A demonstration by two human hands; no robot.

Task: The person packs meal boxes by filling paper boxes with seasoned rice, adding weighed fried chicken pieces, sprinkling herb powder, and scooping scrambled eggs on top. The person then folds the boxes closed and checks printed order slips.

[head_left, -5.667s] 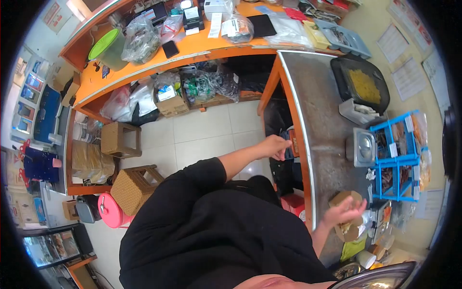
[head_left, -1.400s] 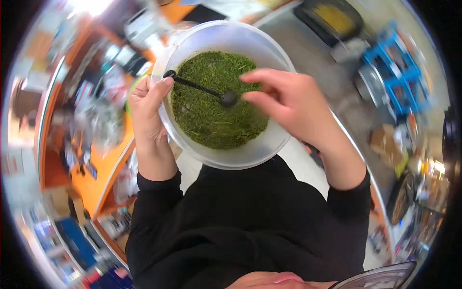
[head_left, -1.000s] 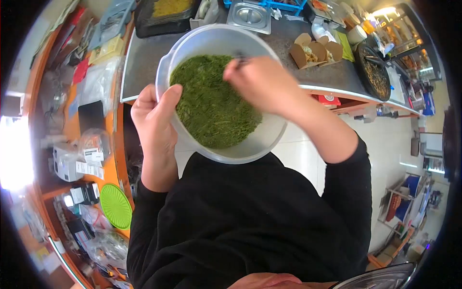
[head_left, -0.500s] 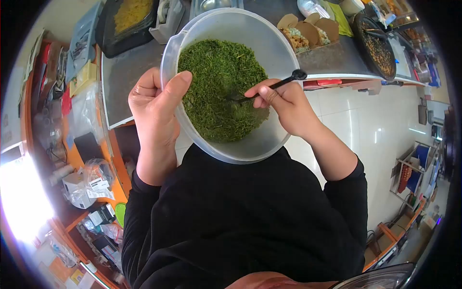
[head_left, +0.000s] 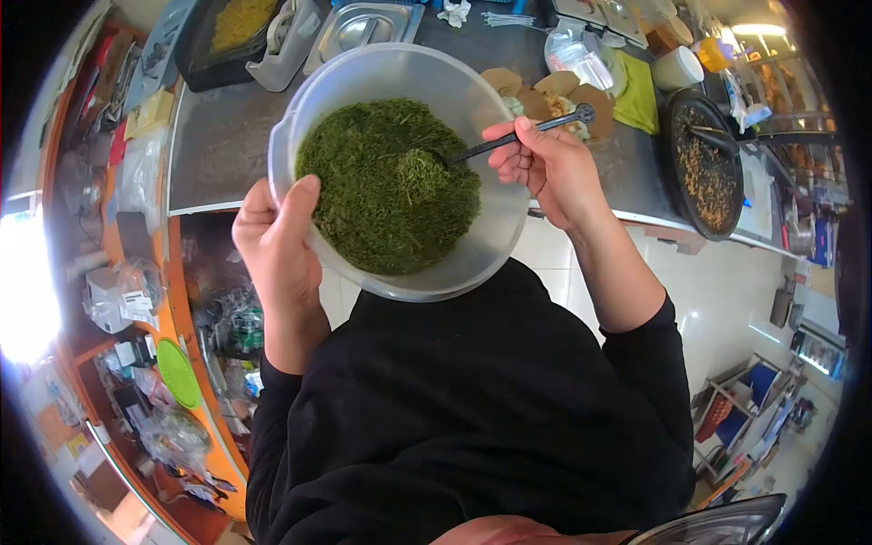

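My left hand (head_left: 280,245) grips the left rim of a translucent plastic bowl (head_left: 500,222), thumb over the edge, fingers beneath. Finely chopped green herbs (head_left: 368,218) cover the bowl's bottom. Between the thumb and fingers of my right hand (head_left: 559,173) is the handle of a black spoon (head_left: 479,149). Its head sits over the middle of the bowl, hidden under a small heap of the same herbs. The bowl is held in front of my body, tipped toward me.
Behind the bowl runs a dark counter (head_left: 218,150) with a metal container (head_left: 363,32), brown paper-like rounds with filling (head_left: 563,95), a green cloth (head_left: 636,95) and a white cup (head_left: 677,68). A round black pan (head_left: 704,173) with browned bits stands right. Orange shelves (head_left: 186,363) hold packages.
The spoon has come up from within the herbs with a heap on it, my right hand rising along. The bowl has shifted left in view, and the view has turned to show more counter.
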